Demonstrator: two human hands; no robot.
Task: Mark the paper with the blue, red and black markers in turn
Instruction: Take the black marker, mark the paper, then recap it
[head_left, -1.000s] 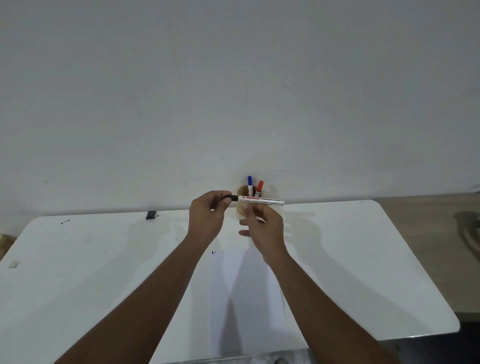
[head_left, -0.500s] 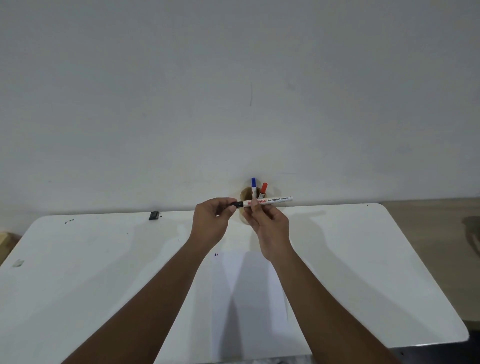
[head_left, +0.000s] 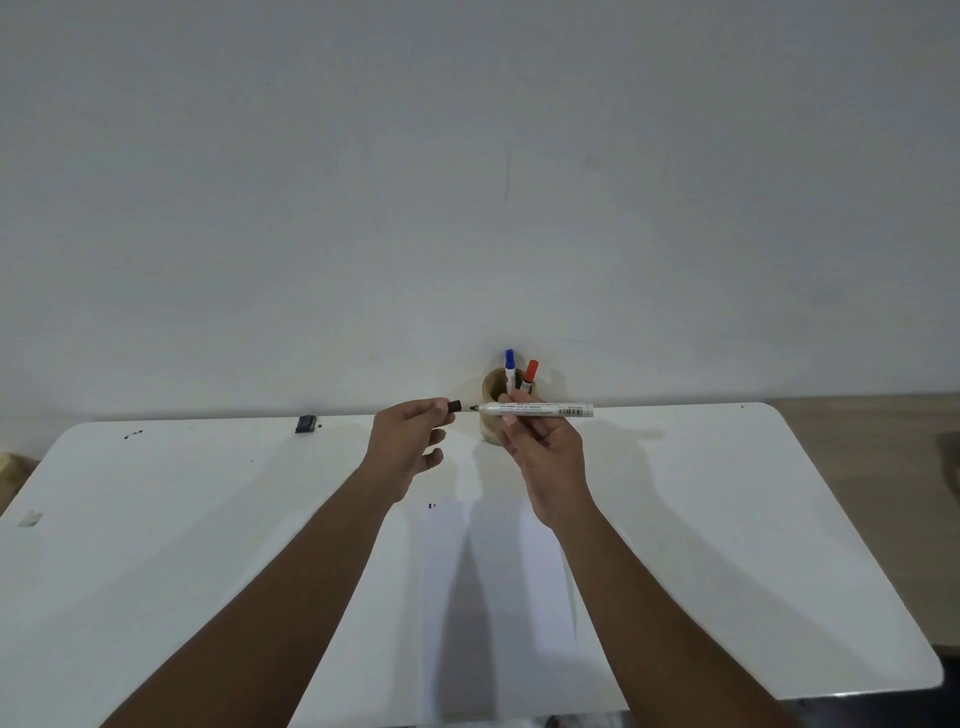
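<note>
- Both forearms reach forward over the white worktop (head_left: 156, 545), crossing above the sheet of paper (head_left: 493, 597) that lies flat near the front edge; their shadows fall across it.
- A small dark blue mark (head_left: 431, 505) sits at the paper's far left corner, just beside the left wrist.
- The left hand (head_left: 408, 449) is raised above the worktop, its grip pinched narrow on the black cap (head_left: 454, 406) between thumb and forefinger, the other fingers loosely curled.
- The right hand (head_left: 540, 447) holds the black marker (head_left: 535, 410) level by its white barrel, fingertips closed round it; the bared tip points left and stands just apart from the cap, not touching.
- Straight behind the right hand a round wooden holder (head_left: 493, 387) stands at the worktop's far edge, its lower part hidden by the fingers and the marker barrel.
- The blue marker (head_left: 509, 369) and the red marker (head_left: 529, 375) stand in the holder, caps up, the red one tilted right.
- Far left on the worktop lie a small black object (head_left: 306, 423), a few dark specks (head_left: 133, 434) and a pale scrap (head_left: 30, 518) near the left edge.
- A plain pale wall (head_left: 467, 182) rises behind.
</note>
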